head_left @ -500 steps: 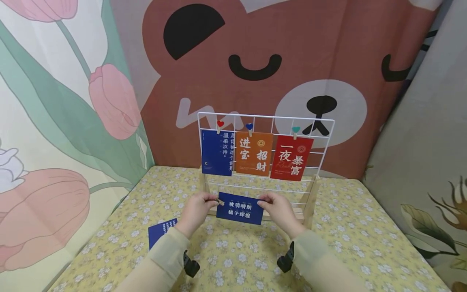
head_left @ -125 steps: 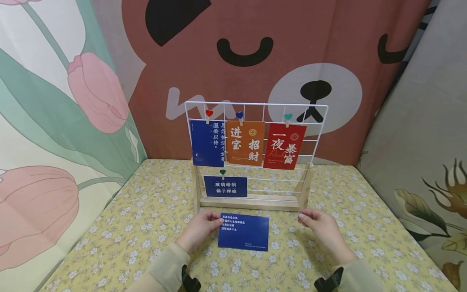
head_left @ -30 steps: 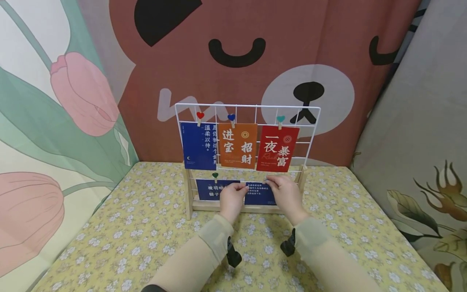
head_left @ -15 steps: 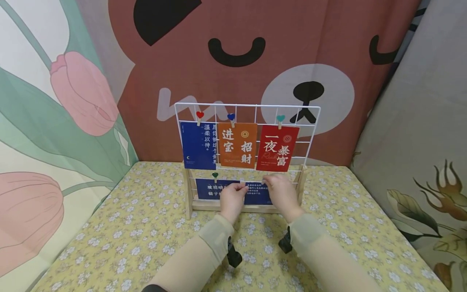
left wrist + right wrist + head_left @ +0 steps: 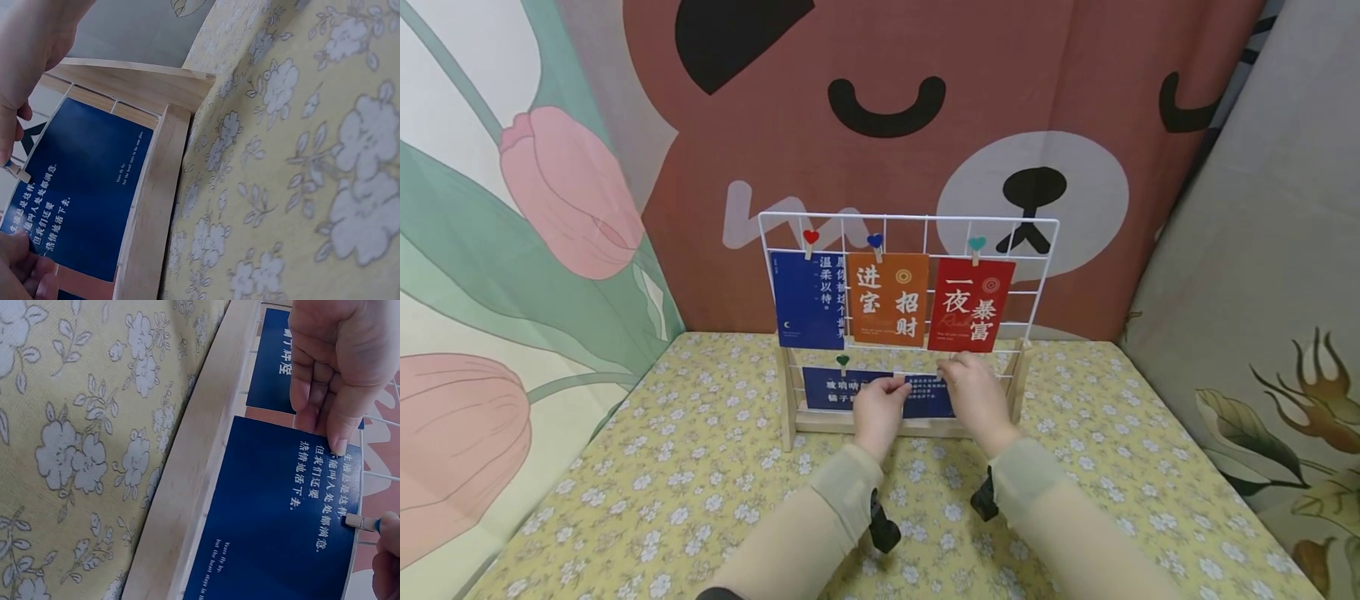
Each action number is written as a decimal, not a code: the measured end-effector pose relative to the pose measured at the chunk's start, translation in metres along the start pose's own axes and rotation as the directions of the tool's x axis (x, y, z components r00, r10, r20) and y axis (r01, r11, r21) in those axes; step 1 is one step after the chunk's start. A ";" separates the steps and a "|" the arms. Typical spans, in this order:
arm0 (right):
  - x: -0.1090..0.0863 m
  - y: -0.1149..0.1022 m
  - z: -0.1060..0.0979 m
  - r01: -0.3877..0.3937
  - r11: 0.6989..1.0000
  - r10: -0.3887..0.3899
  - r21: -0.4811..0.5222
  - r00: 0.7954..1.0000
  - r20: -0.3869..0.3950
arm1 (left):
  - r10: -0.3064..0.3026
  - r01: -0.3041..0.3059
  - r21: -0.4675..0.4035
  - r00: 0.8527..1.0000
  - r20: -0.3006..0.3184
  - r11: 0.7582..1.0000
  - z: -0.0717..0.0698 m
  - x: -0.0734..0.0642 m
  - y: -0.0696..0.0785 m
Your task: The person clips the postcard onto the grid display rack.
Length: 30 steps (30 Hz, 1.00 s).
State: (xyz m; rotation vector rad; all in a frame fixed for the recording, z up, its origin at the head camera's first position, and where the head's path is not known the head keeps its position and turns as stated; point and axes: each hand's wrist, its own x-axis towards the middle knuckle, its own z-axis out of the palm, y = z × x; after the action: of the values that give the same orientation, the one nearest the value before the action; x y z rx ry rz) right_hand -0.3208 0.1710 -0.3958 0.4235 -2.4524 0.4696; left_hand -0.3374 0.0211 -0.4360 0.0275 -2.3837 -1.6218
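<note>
My left hand (image 5: 878, 417) pinches the left edge of a blue card (image 5: 275, 506) with white writing, held against the lower part of a white wire grid (image 5: 1037, 287). My right hand (image 5: 979, 400) pinches a small wooden clothespin (image 5: 359, 522) between thumb and fingers. Its tip lies over the card's top edge at a grid wire, as the right wrist view shows. Partly behind my left hand hangs another blue card (image 5: 827, 387), fixed by a clip with a green heart (image 5: 842, 360).
Along the grid's upper part hang a blue card (image 5: 808, 300), an orange card (image 5: 889, 321) and a red card (image 5: 951, 329), each under a heart clip. A wooden stand (image 5: 820, 423) carries the grid on a flowered tablecloth (image 5: 647, 483). Printed curtains (image 5: 880, 175) stand close behind.
The first lower card went from my hands onto the grid; the second was lifted from the table to its right. In the last second my right hand shifted slightly left along the card's top.
</note>
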 end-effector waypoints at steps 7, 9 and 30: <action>-0.005 -0.001 0.006 0.005 1.000 -0.005 -0.001 0.998 -0.056 | -0.014 0.012 -0.070 1.000 -0.023 0.998 -0.001 -0.006 -0.004; -0.007 -0.001 0.007 0.009 1.000 -0.009 -0.001 0.997 -0.079 | -0.011 0.007 -0.092 0.999 -0.033 0.996 -0.001 -0.008 -0.005; -0.041 0.006 0.001 -0.067 0.997 0.066 0.042 0.998 0.006 | 0.057 -0.049 -0.086 0.994 0.096 0.995 -0.024 -0.025 -0.014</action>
State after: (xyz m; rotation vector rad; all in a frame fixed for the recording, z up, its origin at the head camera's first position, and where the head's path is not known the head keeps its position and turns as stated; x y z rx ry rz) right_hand -0.2917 0.1836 -0.4230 0.3614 -2.4708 0.5492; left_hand -0.3099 -0.0018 -0.4453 -0.1330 -2.3636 -1.7343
